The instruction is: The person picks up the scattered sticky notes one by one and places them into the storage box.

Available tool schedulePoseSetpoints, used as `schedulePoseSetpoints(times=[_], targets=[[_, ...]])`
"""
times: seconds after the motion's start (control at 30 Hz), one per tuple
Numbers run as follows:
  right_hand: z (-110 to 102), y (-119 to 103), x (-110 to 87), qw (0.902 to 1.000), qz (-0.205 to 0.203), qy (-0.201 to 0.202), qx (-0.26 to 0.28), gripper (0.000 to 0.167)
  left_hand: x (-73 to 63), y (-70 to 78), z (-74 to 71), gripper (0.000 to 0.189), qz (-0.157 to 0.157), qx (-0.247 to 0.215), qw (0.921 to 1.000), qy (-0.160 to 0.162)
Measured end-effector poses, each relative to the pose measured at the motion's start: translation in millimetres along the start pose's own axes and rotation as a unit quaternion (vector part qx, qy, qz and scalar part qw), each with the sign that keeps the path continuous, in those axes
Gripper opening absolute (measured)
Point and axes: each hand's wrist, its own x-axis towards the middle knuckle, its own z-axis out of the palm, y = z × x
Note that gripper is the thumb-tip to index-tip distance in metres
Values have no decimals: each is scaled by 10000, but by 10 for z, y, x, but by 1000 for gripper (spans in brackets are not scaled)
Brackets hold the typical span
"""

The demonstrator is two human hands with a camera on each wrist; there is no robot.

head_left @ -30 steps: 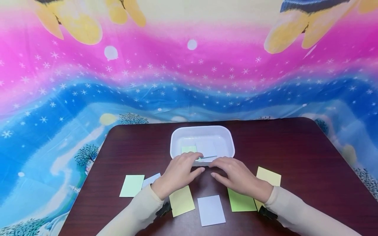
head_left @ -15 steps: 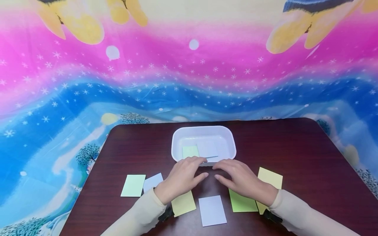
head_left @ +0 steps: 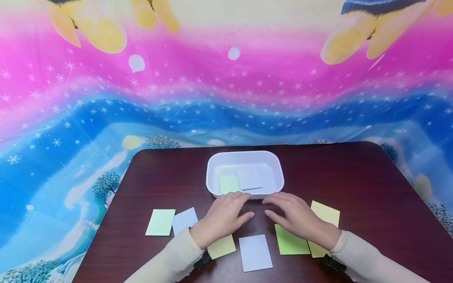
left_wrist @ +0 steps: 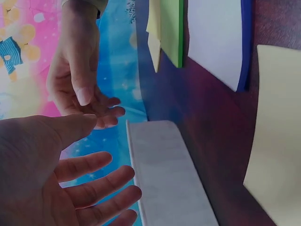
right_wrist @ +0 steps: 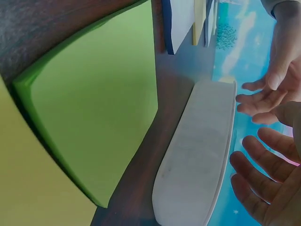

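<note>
My left hand (head_left: 226, 216) hovers at the near side of a white plastic tub (head_left: 279, 173), fingers loosely bent and holding nothing. Across a narrow gap, my right hand (head_left: 297, 218) mirrors it near the tub's front right corner, likewise with nothing in its grasp. In the left wrist view, the left palm (left_wrist: 42, 193) faces the tub's outer wall (left_wrist: 164, 160) with fingers spread. The right fingers (right_wrist: 258, 174) look just as relaxed in the right wrist view. Inside the tub lie a pale green pad of notes (head_left: 229, 184) and a whitish pad (head_left: 249, 179).
More note pads lie before the tub: pale green (head_left: 160, 222) and bluish white (head_left: 185, 220) at left, yellow (head_left: 222, 247) under the left wrist, white (head_left: 255, 253) in the middle, bright green (head_left: 291, 240) and yellow (head_left: 326, 212) at right. A printed cloth (head_left: 226, 90) hangs behind the table.
Both hands have drawn slightly back toward the person and to the right, with a slightly wider gap between them. More of the pale green pad in the tub shows. The view has shifted slightly.
</note>
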Motion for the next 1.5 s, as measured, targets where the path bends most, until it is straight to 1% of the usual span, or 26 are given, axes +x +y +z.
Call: schedulePoseSetpoints(times=[0.27,0.47,0.7,0.93,1.13,1.27,1.5], targets=[[-31,58,-75,9996,296,-10,-8,25,-5,48,77,41,120,-19,9999,-44],[-32,90,-113,9995,317,-3,-30,23,3,69,103,41,215,26,9998,38],[-32,149,-179,9993,370,73,-84,23,12,99,147,40,257,154,9995,-60],[-32,202,-221,9991,401,78,-107,23,17,124,172,41,321,213,9993,-1],[-35,227,-243,9988,410,79,-251,22,16,153,215,41,423,204,9989,11],[-54,250,-274,9981,514,64,-347,22,25,168,233,41,472,237,9986,35],[-80,319,-362,9964,670,-16,-511,23,49,183,253,40,512,241,9984,-30]])
